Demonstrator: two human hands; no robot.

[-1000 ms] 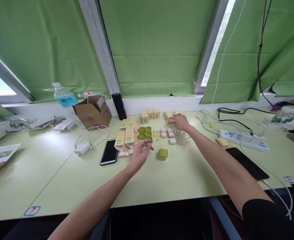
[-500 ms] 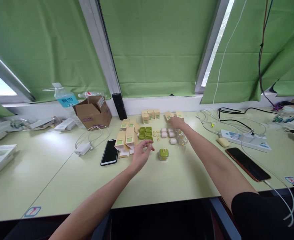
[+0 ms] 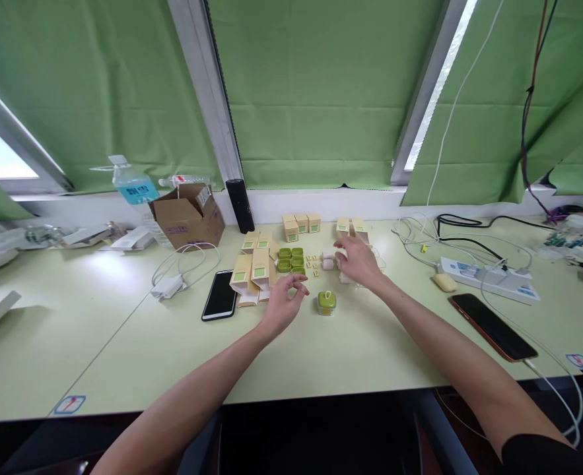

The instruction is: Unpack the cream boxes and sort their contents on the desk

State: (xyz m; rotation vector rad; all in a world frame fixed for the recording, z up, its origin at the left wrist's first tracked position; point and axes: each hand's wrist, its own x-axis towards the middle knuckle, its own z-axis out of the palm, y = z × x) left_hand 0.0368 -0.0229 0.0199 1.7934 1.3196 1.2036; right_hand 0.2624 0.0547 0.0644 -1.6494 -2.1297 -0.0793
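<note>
My left hand (image 3: 285,302), fingers parted and holding nothing, hovers in front of the green square lids or cups (image 3: 285,259). Beside it stand tan paper boxes (image 3: 262,267) with green labels. My right hand (image 3: 358,259), fingers bent and apart, is over the small pale-pink rolls (image 3: 327,261) and partly hides them and the clear containers (image 3: 379,258) behind it. Between the hands sits a clear little jar with a green lid (image 3: 327,302). Tiny yellow pieces (image 3: 312,261) lie in rows. Two tan boxes (image 3: 350,227) stand just beyond my right hand.
More small tan boxes (image 3: 301,224) stand at the back by a black cylinder (image 3: 240,206). To the left are a phone (image 3: 219,295), a white charger (image 3: 168,287) and a cardboard box (image 3: 188,214). A power strip (image 3: 489,280) and another phone (image 3: 493,326) lie right.
My right hand has drawn back from the rear tan box toward the pink rolls; that box now stands beside the other one. My left hand stays in nearly the same place.
</note>
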